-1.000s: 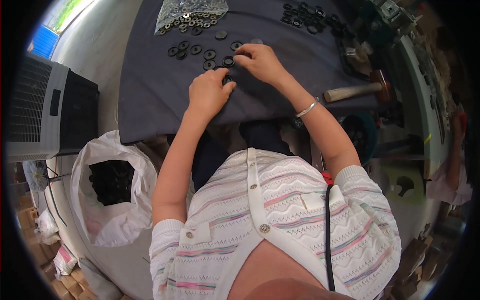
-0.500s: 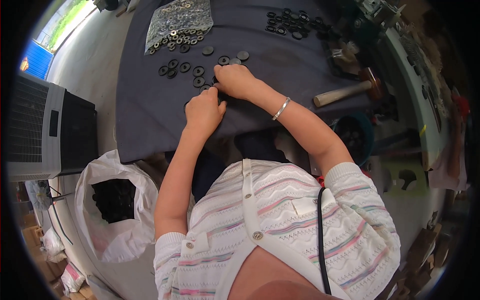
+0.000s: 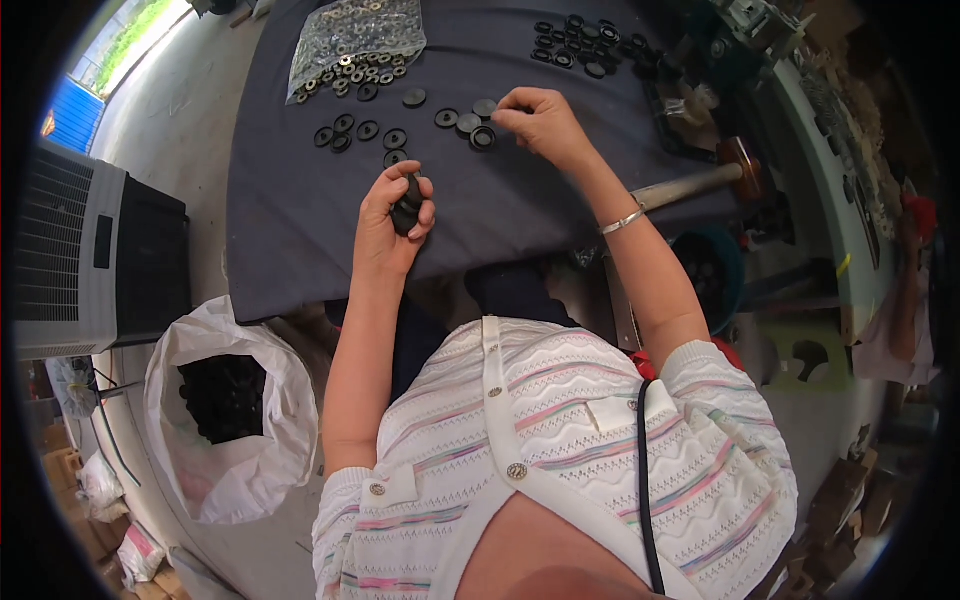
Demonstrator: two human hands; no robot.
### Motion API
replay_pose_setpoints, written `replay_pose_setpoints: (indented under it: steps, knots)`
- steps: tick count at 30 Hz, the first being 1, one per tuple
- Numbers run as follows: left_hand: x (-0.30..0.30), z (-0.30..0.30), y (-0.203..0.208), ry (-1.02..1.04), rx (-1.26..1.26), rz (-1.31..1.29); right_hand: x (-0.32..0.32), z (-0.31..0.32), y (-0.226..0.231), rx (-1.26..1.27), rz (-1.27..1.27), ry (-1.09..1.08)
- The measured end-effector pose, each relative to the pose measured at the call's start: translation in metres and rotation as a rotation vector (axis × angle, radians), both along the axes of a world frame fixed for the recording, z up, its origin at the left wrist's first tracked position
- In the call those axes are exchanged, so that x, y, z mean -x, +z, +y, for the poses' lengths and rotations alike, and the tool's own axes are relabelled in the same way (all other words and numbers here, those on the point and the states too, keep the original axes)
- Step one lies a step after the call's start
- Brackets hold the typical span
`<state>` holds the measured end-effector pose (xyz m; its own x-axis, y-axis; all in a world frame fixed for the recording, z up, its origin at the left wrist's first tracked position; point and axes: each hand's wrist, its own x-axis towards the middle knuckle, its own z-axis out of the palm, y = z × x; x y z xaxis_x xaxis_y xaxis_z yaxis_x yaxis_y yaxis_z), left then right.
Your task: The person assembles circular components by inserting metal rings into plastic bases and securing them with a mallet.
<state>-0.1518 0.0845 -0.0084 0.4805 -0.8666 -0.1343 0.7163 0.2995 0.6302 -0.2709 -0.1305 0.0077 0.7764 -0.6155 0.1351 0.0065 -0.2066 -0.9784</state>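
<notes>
Black pieces (image 3: 405, 216) partly hidden in the left hand (image 3: 384, 218), their number unclear

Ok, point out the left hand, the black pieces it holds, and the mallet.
Left hand (image 3: 384, 228), head view: middle of the hand.
Black pieces (image 3: 404, 220), head view: lower part of the bunch.
Mallet (image 3: 690, 187), head view: middle of the wooden handle.

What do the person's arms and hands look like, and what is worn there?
The left hand and right hand wear no gloves. Both sleeves are short, white and knitted, with ribbed ends. A shiny silver bracelet circles the right wrist.
</notes>
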Motion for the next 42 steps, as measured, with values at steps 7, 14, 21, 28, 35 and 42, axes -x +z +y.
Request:
replay_pose_setpoints:
  steps: [7,14,21,28,35,42]
  knots:
    - [0.022,0.000,-0.005,0.098,-0.192,-0.357,-0.008,0.038,-0.007,0.843,0.561,-0.046]
    - [0.022,0.001,-0.010,0.135,-0.175,-0.490,-0.022,0.038,-0.004,0.997,0.345,-0.064]
    - [0.021,0.004,-0.013,0.121,-0.159,-0.504,-0.047,0.012,-0.006,0.868,0.607,0.039]
    - [0.020,0.004,-0.013,0.124,-0.154,-0.505,-0.045,-0.004,-0.016,0.577,0.397,0.063]
    - [0.021,0.005,-0.012,0.122,-0.138,-0.471,-0.025,0.002,-0.005,0.086,0.427,-0.017]
    - [0.020,0.003,-0.011,0.135,-0.123,-0.442,-0.003,0.008,0.002,0.514,0.618,0.091]
